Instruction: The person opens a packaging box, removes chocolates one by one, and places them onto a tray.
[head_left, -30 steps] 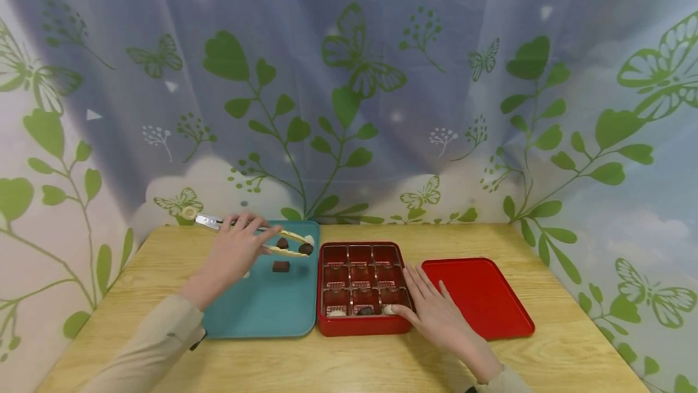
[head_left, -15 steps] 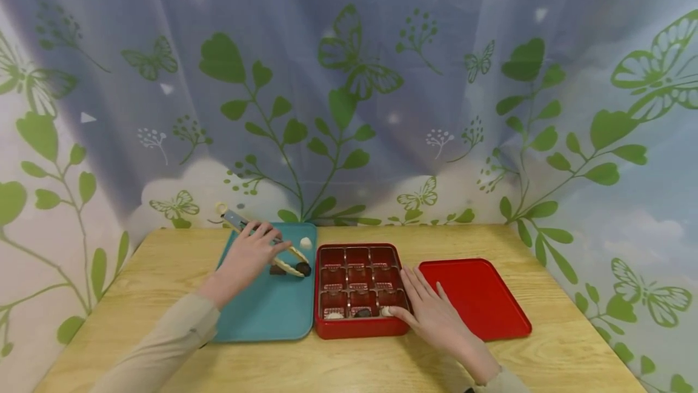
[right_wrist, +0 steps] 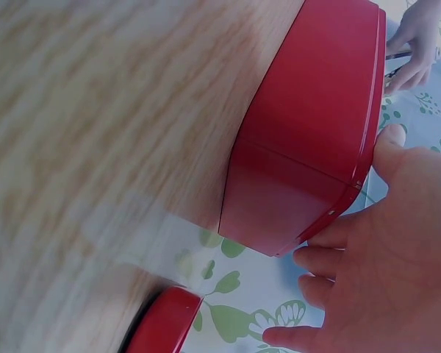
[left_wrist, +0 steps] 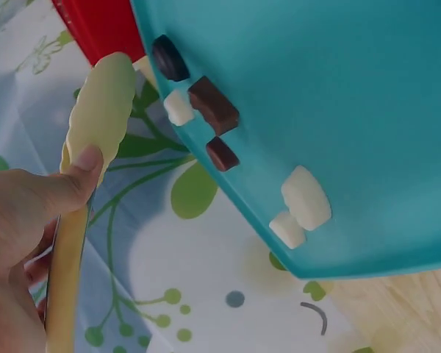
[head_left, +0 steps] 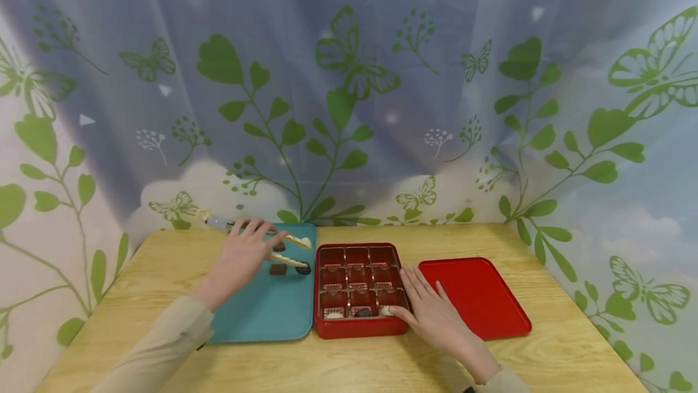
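My left hand (head_left: 240, 260) grips a pair of tongs (head_left: 287, 260) with cream scalloped tips and a metal handle. The tips are spread over the back right of the teal tray (head_left: 267, 320). One tip overlaps a dark round chocolate (head_left: 303, 269) in the head view. Beside it in the left wrist view lie a brown rectangular chocolate (left_wrist: 213, 105), a smaller brown one (left_wrist: 222, 154) and several white pieces (left_wrist: 306, 198). My right hand (head_left: 433, 311) rests with straight fingers along the right side of the red box (head_left: 360, 330), thumb at its front corner.
The box has a clear divided insert (head_left: 358, 278); its front row holds two white pieces and a dark piece (head_left: 362, 313). A red lid (head_left: 480, 299) lies right of the box on the wooden table (head_left: 349, 366). A patterned curtain (head_left: 349, 138) hangs behind.
The tongs swung toward me, their tips closing at the dark round chocolate, then spread and drew back slightly. That chocolate now lies nearer the front of the tray. The right hand stayed put.
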Action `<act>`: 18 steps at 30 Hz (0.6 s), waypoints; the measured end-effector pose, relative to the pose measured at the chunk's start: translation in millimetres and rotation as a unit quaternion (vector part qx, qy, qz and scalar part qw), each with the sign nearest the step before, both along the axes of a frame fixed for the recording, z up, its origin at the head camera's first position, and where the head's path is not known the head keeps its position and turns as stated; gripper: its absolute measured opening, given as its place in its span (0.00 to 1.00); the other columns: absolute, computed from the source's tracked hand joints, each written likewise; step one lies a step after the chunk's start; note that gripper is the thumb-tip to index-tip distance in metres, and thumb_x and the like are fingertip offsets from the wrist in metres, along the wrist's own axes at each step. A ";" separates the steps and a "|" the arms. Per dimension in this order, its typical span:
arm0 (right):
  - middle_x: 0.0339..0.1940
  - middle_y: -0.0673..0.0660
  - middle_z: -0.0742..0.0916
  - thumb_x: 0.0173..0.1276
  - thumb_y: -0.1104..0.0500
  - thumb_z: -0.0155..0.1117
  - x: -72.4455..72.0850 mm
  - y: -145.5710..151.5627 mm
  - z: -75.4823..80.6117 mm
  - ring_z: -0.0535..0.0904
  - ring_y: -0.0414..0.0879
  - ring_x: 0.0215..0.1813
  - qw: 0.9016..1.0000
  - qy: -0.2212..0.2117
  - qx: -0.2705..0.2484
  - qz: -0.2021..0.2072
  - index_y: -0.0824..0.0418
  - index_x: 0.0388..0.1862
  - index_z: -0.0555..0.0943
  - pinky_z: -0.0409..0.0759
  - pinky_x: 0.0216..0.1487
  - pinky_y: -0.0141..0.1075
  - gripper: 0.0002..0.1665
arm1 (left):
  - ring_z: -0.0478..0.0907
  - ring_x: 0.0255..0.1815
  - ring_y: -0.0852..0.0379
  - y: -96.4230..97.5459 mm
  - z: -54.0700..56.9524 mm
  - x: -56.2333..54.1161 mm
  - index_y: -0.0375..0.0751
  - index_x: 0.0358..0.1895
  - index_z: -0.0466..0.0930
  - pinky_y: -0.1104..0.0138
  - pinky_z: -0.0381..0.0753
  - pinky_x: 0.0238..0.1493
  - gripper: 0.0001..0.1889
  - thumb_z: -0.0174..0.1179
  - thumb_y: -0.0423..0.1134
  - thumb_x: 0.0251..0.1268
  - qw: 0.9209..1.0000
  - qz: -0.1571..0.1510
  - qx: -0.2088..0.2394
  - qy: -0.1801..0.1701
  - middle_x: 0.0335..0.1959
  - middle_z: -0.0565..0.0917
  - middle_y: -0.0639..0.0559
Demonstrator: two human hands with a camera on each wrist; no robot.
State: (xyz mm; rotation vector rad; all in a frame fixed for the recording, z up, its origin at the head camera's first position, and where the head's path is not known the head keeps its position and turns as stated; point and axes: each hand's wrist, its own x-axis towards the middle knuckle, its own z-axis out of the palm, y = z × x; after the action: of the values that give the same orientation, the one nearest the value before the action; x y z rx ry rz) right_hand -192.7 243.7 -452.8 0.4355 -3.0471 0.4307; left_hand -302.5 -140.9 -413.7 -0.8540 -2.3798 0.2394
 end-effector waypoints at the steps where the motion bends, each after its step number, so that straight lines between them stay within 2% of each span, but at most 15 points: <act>1: 0.83 0.62 0.55 0.76 0.33 0.51 0.0 0.3 0.2 0.47 0.59 0.83 1.000 0.000 -0.001 -0.001 0.65 0.83 0.52 0.48 0.77 0.66 0.51 | 0.74 0.55 0.45 -1.7 1.0 1.9 0.54 0.64 0.82 0.48 0.72 0.57 0.30 0.75 0.45 0.53 1.000 -0.001 0.012 0.002 0.51 0.82 0.49; 7: 0.84 0.62 0.55 0.76 0.32 0.50 -0.2 2.2 0.6 0.47 0.60 0.83 1.000 -0.005 0.000 -0.002 0.65 0.83 0.51 0.47 0.77 0.66 0.52 | 0.75 0.54 0.44 -7.5 8.8 16.4 0.54 0.63 0.82 0.48 0.73 0.54 0.31 0.74 0.50 0.51 0.999 -0.003 0.029 0.018 0.50 0.82 0.49; 13: 0.84 0.62 0.54 0.76 0.32 0.50 -0.1 2.3 -0.3 0.47 0.60 0.83 1.000 -0.007 -0.001 0.003 0.65 0.83 0.51 0.47 0.77 0.66 0.52 | 0.74 0.55 0.46 -3.2 17.4 32.3 0.56 0.64 0.80 0.47 0.75 0.57 0.32 0.74 0.51 0.51 1.000 -0.004 0.017 0.004 0.52 0.82 0.52; 18: 0.84 0.61 0.54 0.77 0.33 0.50 0.2 1.5 -0.6 0.47 0.60 0.83 1.000 -0.004 0.002 0.006 0.65 0.83 0.51 0.48 0.77 0.67 0.51 | 0.74 0.55 0.48 6.7 23.7 44.1 0.57 0.65 0.80 0.49 0.73 0.59 0.33 0.74 0.52 0.51 0.999 -0.030 0.011 0.010 0.52 0.81 0.54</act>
State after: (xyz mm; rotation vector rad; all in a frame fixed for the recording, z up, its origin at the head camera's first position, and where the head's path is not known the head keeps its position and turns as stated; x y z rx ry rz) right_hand -192.5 245.2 -453.3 0.4536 -3.0546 0.4289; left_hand -258.3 -134.2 -390.0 -0.9067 -2.3292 0.1958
